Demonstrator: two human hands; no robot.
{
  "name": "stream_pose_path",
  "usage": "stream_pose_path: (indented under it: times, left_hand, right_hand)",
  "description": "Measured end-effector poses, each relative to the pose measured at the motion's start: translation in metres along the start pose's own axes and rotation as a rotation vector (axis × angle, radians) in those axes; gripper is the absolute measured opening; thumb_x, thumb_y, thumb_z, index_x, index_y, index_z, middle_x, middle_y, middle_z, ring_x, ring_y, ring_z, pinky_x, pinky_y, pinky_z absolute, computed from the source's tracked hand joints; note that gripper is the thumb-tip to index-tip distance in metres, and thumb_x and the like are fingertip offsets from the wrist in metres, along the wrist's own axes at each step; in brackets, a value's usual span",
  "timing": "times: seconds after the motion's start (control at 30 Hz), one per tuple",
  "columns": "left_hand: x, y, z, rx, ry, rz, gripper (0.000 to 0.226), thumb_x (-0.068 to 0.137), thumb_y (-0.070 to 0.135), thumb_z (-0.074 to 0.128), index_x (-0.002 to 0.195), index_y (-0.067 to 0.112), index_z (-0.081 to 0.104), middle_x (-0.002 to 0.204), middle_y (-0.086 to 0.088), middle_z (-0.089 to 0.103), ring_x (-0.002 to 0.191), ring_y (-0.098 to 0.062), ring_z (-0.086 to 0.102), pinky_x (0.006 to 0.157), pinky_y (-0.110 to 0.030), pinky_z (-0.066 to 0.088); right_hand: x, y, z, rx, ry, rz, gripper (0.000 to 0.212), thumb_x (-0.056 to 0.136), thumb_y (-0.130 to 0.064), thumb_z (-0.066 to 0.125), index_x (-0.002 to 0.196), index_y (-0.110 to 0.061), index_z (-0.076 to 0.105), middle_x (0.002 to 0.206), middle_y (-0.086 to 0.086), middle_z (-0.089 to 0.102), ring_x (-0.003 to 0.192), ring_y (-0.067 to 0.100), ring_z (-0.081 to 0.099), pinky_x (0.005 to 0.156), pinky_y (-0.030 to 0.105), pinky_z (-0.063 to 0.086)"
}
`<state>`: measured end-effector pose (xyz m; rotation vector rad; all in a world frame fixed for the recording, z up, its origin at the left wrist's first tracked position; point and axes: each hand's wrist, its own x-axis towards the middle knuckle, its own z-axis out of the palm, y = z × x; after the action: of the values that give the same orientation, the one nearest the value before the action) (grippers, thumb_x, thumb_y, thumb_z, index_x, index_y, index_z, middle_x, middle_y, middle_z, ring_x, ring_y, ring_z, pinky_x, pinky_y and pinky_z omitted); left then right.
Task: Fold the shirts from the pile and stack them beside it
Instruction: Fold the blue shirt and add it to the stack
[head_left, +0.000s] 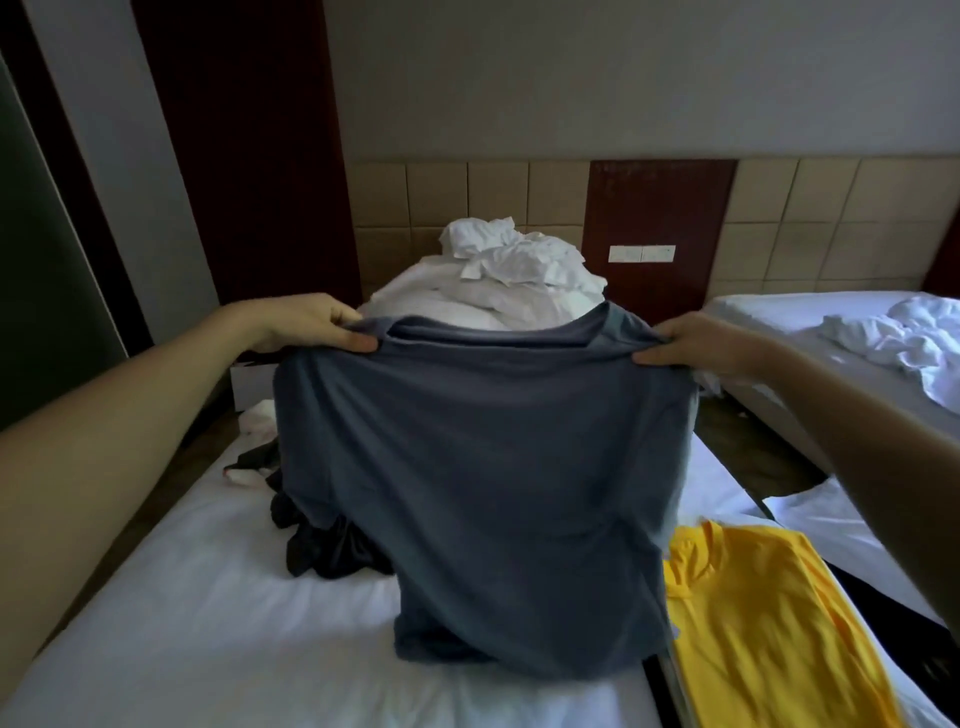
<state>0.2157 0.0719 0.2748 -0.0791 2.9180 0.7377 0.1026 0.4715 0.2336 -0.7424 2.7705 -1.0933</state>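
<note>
A grey-blue T-shirt hangs spread out in front of me above the bed, its hem reaching the white sheet. My left hand pinches its left shoulder and my right hand pinches its right shoulder. Behind the shirt, a pile of dark clothes lies on the bed, mostly hidden. A yellow shirt lies flat at the lower right.
The bed has a white sheet. Crumpled white bedding is heaped at its head against a tiled headboard. A second bed with rumpled white linen stands to the right across a narrow floor gap.
</note>
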Motion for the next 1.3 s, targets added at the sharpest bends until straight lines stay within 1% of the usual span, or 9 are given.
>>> stream_pose_path:
  times: [0.1, 0.23, 0.33, 0.43, 0.7, 0.83, 0.93, 1.13, 1.3]
  left_hand:
    - [0.011, -0.014, 0.018, -0.014, -0.185, -0.122, 0.063, 0.061, 0.059, 0.077, 0.112, 0.023, 0.066, 0.108, 0.004, 0.067, 0.099, -0.015, 0.064, 0.074, -0.022, 0.048]
    - [0.033, -0.029, 0.037, -0.375, 0.035, -0.166, 0.019, 0.087, 0.023, 0.066, 0.105, 0.017, 0.068, 0.109, -0.007, 0.067, 0.100, -0.024, 0.063, 0.074, -0.027, 0.050]
    - [0.049, -0.035, 0.035, -0.742, 0.305, -0.160, 0.031, 0.083, 0.020, 0.070, 0.113, 0.011, 0.066, 0.116, -0.013, 0.065, 0.102, -0.027, 0.062, 0.085, -0.034, 0.051]
    - [0.057, -0.032, 0.027, -0.673, 0.388, -0.121, 0.033, 0.083, 0.024, 0.071, 0.114, 0.013, 0.066, 0.105, -0.006, 0.066, 0.091, -0.019, 0.062, 0.075, -0.026, 0.050]
    - [0.058, -0.039, 0.027, -0.679, 0.272, -0.122, 0.029, 0.083, 0.022, 0.071, 0.110, 0.013, 0.067, 0.104, -0.005, 0.067, 0.095, -0.020, 0.062, 0.075, -0.026, 0.048]
    - [0.057, -0.047, 0.040, -0.829, 0.258, -0.086, 0.015, 0.088, 0.018, 0.065, 0.101, 0.013, 0.066, 0.103, -0.003, 0.065, 0.095, -0.019, 0.060, 0.087, -0.030, 0.047]
    - [0.054, -0.044, 0.050, -0.867, 0.241, -0.032, 0.011, 0.093, 0.017, 0.056, 0.083, 0.014, 0.060, 0.086, -0.001, 0.062, 0.081, -0.014, 0.058, 0.073, -0.025, 0.045]
    - [0.050, -0.041, 0.060, -0.709, 0.313, -0.037, 0.012, 0.094, 0.020, 0.057, 0.083, 0.014, 0.060, 0.083, -0.003, 0.059, 0.076, -0.015, 0.054, 0.066, -0.024, 0.044]
    - [0.046, -0.046, 0.058, -0.272, 0.417, 0.040, 0.022, 0.095, 0.022, 0.055, 0.092, 0.002, 0.061, 0.079, -0.004, 0.058, 0.072, -0.014, 0.053, 0.061, -0.023, 0.040]
  right_hand:
    - [0.006, 0.007, 0.017, 0.125, -0.155, 0.065, 0.068, 0.063, -0.057, 0.077, 0.104, -0.004, 0.067, 0.104, 0.011, 0.070, 0.089, 0.018, 0.067, 0.084, 0.030, 0.053]
    - [0.031, 0.012, 0.036, 0.194, -0.087, 0.066, 0.021, 0.089, -0.022, 0.063, 0.102, -0.005, 0.062, 0.108, 0.017, 0.063, 0.090, 0.019, 0.061, 0.079, 0.029, 0.049]
    - [0.058, 0.013, 0.039, 0.008, 0.121, 0.027, 0.038, 0.091, -0.026, 0.060, 0.103, 0.009, 0.061, 0.099, 0.023, 0.061, 0.087, 0.022, 0.053, 0.083, 0.039, 0.044]
    - [0.077, 0.006, 0.034, -0.037, 0.190, -0.013, 0.040, 0.096, -0.023, 0.051, 0.089, 0.014, 0.062, 0.083, 0.016, 0.056, 0.078, 0.021, 0.048, 0.071, 0.030, 0.036]
    - [0.086, 0.002, 0.035, 0.337, 0.366, 0.055, 0.030, 0.099, -0.025, 0.047, 0.080, -0.004, 0.058, 0.079, 0.012, 0.046, 0.075, 0.020, 0.043, 0.067, 0.030, 0.039]
    - [0.074, 0.004, 0.040, 0.433, 0.349, 0.078, 0.035, 0.100, -0.021, 0.044, 0.108, 0.008, 0.062, 0.108, 0.024, 0.063, 0.099, 0.030, 0.059, 0.097, 0.046, 0.045]
    - [0.066, 0.003, 0.046, 0.465, 0.265, 0.061, 0.037, 0.101, -0.028, 0.039, 0.106, 0.002, 0.061, 0.110, 0.018, 0.061, 0.106, 0.029, 0.057, 0.098, 0.042, 0.044]
    - [0.056, 0.015, 0.054, -0.132, 0.060, -0.105, 0.046, 0.080, -0.028, 0.073, 0.108, -0.022, 0.037, 0.110, 0.004, 0.045, 0.094, 0.019, 0.049, 0.080, 0.031, 0.043]
    - [0.055, 0.030, 0.051, -0.419, 0.065, -0.134, 0.021, 0.093, -0.025, 0.057, 0.101, -0.006, 0.058, 0.098, 0.011, 0.059, 0.096, 0.029, 0.055, 0.076, 0.030, 0.035]
